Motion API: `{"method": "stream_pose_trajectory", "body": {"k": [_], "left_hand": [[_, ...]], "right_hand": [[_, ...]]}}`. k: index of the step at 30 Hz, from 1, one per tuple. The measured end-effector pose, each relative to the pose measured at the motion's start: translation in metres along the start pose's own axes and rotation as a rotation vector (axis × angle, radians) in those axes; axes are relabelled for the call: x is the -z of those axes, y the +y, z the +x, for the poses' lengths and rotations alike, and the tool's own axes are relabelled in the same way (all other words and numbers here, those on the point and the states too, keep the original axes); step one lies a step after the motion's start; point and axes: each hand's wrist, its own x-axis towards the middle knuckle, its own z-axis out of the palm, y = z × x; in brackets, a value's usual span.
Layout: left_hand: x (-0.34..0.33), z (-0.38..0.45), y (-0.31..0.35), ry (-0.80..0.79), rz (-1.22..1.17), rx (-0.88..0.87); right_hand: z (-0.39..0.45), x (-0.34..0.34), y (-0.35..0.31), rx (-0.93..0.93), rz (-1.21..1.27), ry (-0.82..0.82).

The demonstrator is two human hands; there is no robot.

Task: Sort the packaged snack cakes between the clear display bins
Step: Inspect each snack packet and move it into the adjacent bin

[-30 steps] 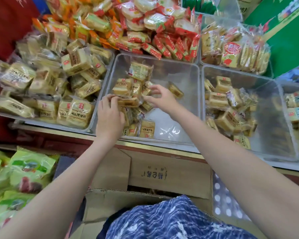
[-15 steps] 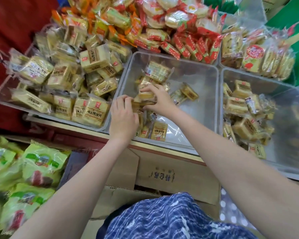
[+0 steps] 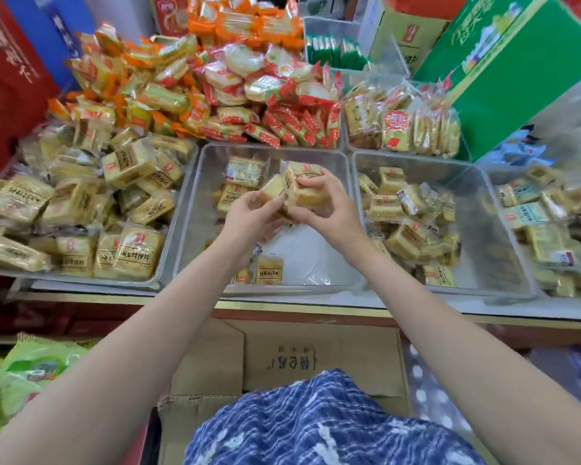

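Above the middle clear plastic display bin (image 3: 195, 209), both hands hold a small cluster of yellow cellophane-wrapped snack cakes (image 3: 301, 189); the left hand (image 3: 249, 218) is curled under the cluster's left side, its fingertips pinching a wrapper edge; the right hand (image 3: 326, 209) is clenched round the cluster from the right, thumb across the front of the top cake; the cluster is lifted clear of the bin floor. Inside that middle bin, a few more of the yellow cakes (image 3: 239, 182) lie toward its far left corner, and a single yellow pack with dark print (image 3: 269, 270) lies near its front wall. Just left of the middle bin, a clear bin heaped with larger yellow wrapped cakes (image 3: 81, 203) is piled high; just right of the middle bin, another clear bin of mixed yellow cakes (image 3: 406, 216) is filled along its left half; further right of it a fourth bin of pale yellow packs (image 3: 534, 209) shows partly. Behind the middle bin lies a heap of red-and-white wrapped round wafers (image 3: 265, 95), with orange-edged packs (image 3: 141, 85) to that heap's left. In front of the middle bin runs the desk's gold-trimmed front edge (image 3: 299, 310); below it stands an open brown cardboard box (image 3: 316, 360); left of the box lie green snack bags (image 3: 31, 370). A blue patterned garment (image 3: 316, 424) fills the bottom centre.
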Motion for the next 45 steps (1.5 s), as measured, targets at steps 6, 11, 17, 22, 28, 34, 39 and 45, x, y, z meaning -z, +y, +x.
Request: {"method": "stream_pose_trajectory", "body": {"k": [6, 11, 17, 22, 28, 34, 39, 45], "left_hand": [[0.011, -0.007, 0.010, -0.025, -0.190, -0.002], [0.029, -0.014, 0.011, -0.084, -0.206, -0.049], [0.026, -0.017, 0.006, -0.086, -0.214, -0.021], [0.018, -0.018, 0.007, -0.156, -0.214, 0.006], [0.011, -0.020, 0.011, -0.125, -0.245, 0.134], [0.005, -0.023, 0.014, -0.095, -0.333, 0.152], [0.004, -0.025, 0.015, -0.123, -0.272, 0.086], [0.005, -0.026, 0.013, -0.118, -0.194, 0.043]], "right_hand": [[0.005, 0.008, -0.010, -0.099, 0.262, 0.036], [-0.001, 0.022, -0.003, -0.292, 0.322, 0.113], [-0.007, 0.032, 0.001, -0.260, 0.516, 0.082], [-0.010, 0.039, -0.003, -0.213, 0.488, 0.030], [-0.009, 0.043, -0.006, -0.288, 0.642, 0.133], [-0.008, 0.046, -0.014, -0.414, 0.740, 0.123], [-0.011, 0.047, -0.010, -0.390, 0.658, 0.173], [-0.012, 0.050, -0.013, -0.393, 0.731, 0.128]]}}
